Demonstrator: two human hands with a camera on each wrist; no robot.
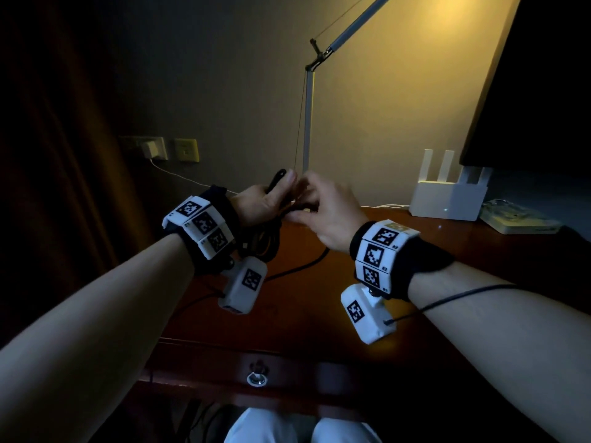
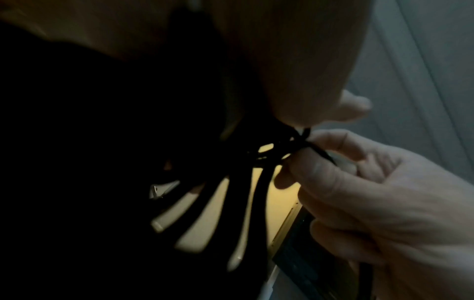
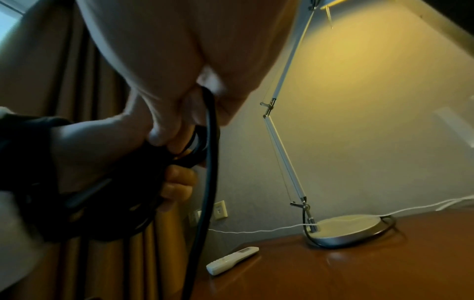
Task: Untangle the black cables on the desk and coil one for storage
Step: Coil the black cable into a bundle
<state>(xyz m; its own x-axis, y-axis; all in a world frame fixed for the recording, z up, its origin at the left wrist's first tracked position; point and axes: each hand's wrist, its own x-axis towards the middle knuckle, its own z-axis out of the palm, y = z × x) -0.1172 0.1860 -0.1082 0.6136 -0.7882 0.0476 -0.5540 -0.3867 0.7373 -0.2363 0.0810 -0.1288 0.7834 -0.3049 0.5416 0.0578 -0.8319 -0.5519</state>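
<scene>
The left hand [image 1: 259, 203] grips the coiled black cable [image 1: 265, 241] above the tabletop [image 1: 415, 266], loops hanging toward 6 o'clock. The right hand [image 1: 326, 212] pinches a thin tie strand [image 2: 318, 150] at the bundle's neck. Coiling looks done; next comes cinching that tie tight.

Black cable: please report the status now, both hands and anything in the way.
Left hand grips coiled black cable. Right hand pinches its thin end at the bundle. Loose tail trails on desk. Nothing blocking.
</scene>
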